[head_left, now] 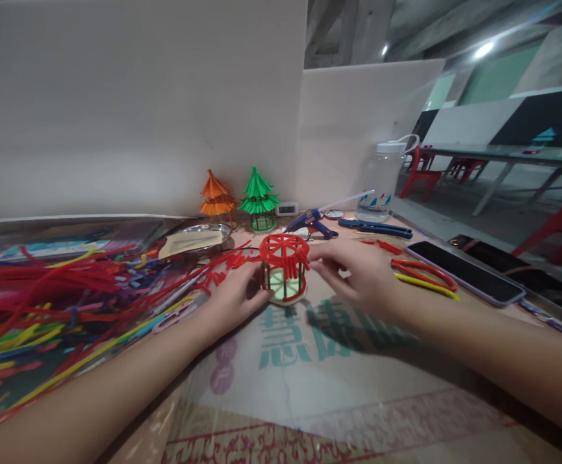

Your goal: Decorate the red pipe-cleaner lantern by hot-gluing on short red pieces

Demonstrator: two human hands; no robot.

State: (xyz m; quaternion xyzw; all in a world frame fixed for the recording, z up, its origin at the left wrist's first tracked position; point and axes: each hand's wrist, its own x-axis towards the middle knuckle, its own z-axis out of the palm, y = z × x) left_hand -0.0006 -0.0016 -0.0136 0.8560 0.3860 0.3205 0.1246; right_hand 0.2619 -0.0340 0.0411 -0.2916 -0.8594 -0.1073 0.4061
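A small red straw pavilion (284, 265) with a round spoked top stands on a pale disc base in the middle of the table. My left hand (232, 299) holds its lower left side, fingers against the base and posts. My right hand (358, 274) touches the top right rim with its fingertips. Short red straw pieces (227, 261) lie just behind and left of the model.
A heap of coloured straws (44, 309) fills the left. Orange (216, 196) and green (259, 196) straw pavilions stand at the back wall, beside a metal tray (208, 233), glue gun (310, 222), water bottle (382, 180) and blue pliers (375, 227). A phone (465, 270) and scissors (423, 274) lie right.
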